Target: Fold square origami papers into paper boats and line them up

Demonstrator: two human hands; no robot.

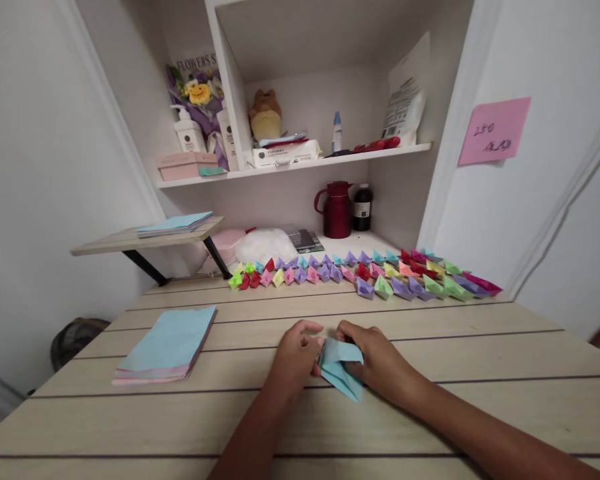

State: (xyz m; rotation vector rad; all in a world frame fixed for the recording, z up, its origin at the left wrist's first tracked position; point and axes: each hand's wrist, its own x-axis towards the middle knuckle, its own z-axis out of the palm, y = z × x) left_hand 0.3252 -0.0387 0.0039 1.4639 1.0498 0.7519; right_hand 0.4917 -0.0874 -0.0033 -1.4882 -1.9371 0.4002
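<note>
A partly folded sheet of light blue origami paper (341, 373) is held between my two hands, just above the wooden table (260, 427). My left hand (299, 353) pinches its left edge with thumb and fingers. On the other side, my right hand (373, 353) grips the paper, with some fingers hidden behind it. Flaps stick out at the top and a point hangs toward me. To the left lies a stack of coloured paper (173, 343) with a blue sheet on top. Rows of small folded paper boats (325, 272) stand along the back of the table.
A small raised shelf (115, 241) at the back left carries more paper (175, 224). Behind the boats are a white plastic bag (265, 247), a red jug (338, 210) and a dark bottle (363, 208). A pink note (495, 131) is stuck on the right wall.
</note>
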